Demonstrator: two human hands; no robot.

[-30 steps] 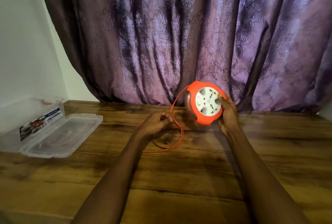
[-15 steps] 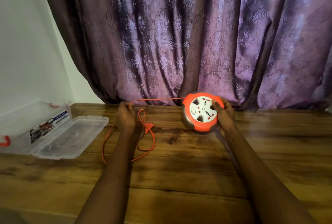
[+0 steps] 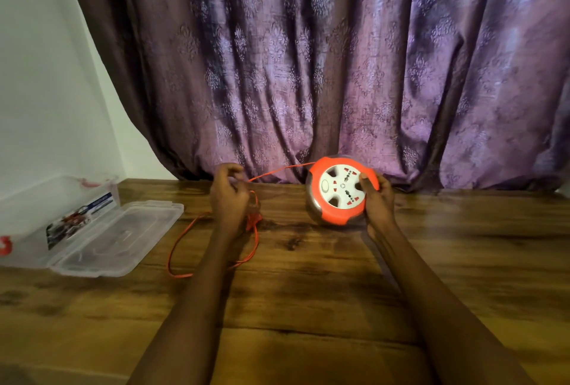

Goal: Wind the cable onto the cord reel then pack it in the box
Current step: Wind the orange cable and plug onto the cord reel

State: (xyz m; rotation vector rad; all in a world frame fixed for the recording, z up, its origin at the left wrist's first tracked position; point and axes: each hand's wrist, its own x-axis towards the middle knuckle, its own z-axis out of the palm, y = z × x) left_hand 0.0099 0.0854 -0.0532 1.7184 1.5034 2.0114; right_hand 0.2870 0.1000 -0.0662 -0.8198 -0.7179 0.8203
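Since half a second ago little has shifted — my left hand [image 3: 229, 196] has edged closer to the reel and the slack cable [image 3: 212, 249] trails a little nearer me, while the reel has stayed put near the table's far edge. The wooden table [image 3: 308, 307] carries everything, with a purple curtain [image 3: 339, 76] hanging behind its far edge. At the table's left edge the clear plastic box [image 3: 58, 199] lies open, its lid [image 3: 123, 239] folded flat beside it and nothing of the reel inside. Right of centre, near the far edge, the orange-and-white cord reel [image 3: 339, 191] stands tilted on its rim, my right hand [image 3: 377, 202] gripping its right side, thumb on the face. My left hand has its fingers curled round the cable, which runs taut from there to the reel's top. Winding looks only partly done — a long loop lies loose on the table below my left wrist, what may be the plug bunched beside that wrist. By my reckoning that slack must go on before the packing starts.
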